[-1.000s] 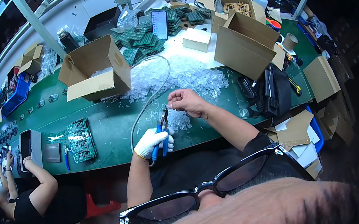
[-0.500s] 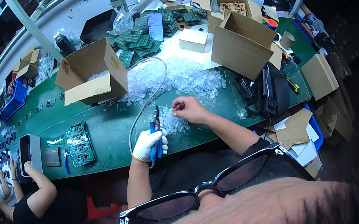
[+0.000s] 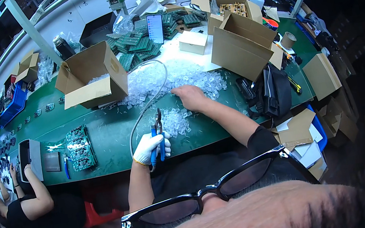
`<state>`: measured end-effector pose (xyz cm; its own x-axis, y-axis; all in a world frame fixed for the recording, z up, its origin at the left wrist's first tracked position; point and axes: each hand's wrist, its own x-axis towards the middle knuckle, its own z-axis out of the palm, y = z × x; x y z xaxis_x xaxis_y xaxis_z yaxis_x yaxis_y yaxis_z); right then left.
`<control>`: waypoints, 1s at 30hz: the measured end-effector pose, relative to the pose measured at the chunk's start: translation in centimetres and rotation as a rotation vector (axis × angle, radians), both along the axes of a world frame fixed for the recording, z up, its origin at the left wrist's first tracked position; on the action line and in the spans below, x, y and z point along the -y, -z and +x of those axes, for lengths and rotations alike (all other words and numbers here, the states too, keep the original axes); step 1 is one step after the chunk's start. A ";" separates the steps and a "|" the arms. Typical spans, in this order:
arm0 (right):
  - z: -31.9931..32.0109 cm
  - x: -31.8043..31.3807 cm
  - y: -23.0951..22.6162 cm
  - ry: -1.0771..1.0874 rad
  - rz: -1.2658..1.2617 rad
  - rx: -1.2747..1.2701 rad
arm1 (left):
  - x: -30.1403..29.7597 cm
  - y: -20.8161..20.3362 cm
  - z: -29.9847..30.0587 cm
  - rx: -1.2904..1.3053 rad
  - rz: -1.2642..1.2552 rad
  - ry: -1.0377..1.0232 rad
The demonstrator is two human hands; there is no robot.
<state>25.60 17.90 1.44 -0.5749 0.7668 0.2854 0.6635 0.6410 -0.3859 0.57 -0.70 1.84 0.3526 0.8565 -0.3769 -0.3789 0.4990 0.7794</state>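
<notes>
The left grip (image 3: 150,148), white-gloved, is closed around blue-handled cutters (image 3: 159,129), held tips-forward over the green surface (image 3: 115,148). The bare right grip (image 3: 191,98) is at the near edge of a large pile of clear pieces (image 3: 181,76); its hold cannot be told. A smaller heap (image 3: 175,121) lies right of the cutters.

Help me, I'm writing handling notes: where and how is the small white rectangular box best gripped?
Grip the white rectangular box across its long sides, probably from above: it sits flat, its top uncovered, while an open brown cardboard carton stands close on its right.
</notes>
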 end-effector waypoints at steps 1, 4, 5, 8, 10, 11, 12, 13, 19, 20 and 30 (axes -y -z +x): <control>0.0 -0.5 0.0 0.003 0.000 -0.001 | -0.1 0.0 0.0 0.004 -0.003 0.004; -0.2 -1.3 0.1 -0.058 0.071 0.069 | 0.0 0.1 0.0 0.007 -0.022 0.001; 0.0 -1.4 0.1 -0.064 0.077 0.056 | 0.0 0.1 0.1 0.008 -0.025 -0.002; 0.0 -0.9 0.4 -0.058 0.075 -0.001 | -0.1 0.1 -0.1 -0.014 -0.007 -0.013; 0.5 -0.4 0.7 -0.033 0.067 -0.041 | -0.1 0.0 0.1 -0.004 -0.024 -0.007; 0.7 -0.3 0.9 0.008 0.044 -0.104 | -0.2 -0.1 0.1 -0.003 -0.026 -0.006; 0.8 0.0 0.9 0.047 0.020 -0.168 | -0.2 -0.1 0.1 0.005 -0.023 -0.001; 0.8 0.2 1.0 0.047 0.017 -0.168 | -0.1 -0.2 0.0 0.013 -0.020 0.004; 0.6 2.6 1.3 0.079 -0.104 -0.579 | -0.3 0.1 0.0 0.007 -0.031 0.040; 0.2 3.0 1.6 0.073 -0.512 -0.834 | -0.5 0.2 0.1 0.008 -0.030 0.043; -3.8 6.8 0.6 0.051 -1.316 -1.349 | -0.7 1.3 -0.5 0.057 -0.030 0.066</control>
<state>21.84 11.14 0.86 -0.4698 0.8497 -0.2394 -0.4566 -0.4660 -0.7579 0.10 -0.04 0.52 0.4297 0.8195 -0.3792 -0.3881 0.5468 0.7419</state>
